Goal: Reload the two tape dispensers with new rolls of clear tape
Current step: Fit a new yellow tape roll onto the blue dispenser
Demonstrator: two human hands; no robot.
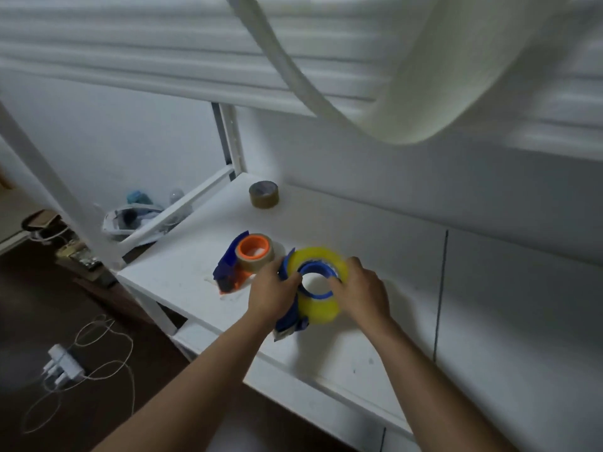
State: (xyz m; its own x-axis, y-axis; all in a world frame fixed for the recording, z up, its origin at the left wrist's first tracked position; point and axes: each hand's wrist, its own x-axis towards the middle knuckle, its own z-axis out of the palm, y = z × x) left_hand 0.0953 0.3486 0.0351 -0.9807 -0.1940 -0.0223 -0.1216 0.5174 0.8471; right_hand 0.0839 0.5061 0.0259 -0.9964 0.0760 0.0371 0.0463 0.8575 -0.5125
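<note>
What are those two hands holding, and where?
Left hand grips the blue dispenser's body; right hand holds the yellowish tape roll at its rim.

Both bare arms reach forward, toward 12 o'clock. The left hand [272, 288] is at 9 o'clock of the right hand [362, 288], a small gap between them. Both hands have bent fingers, each holding on to something.
</note>
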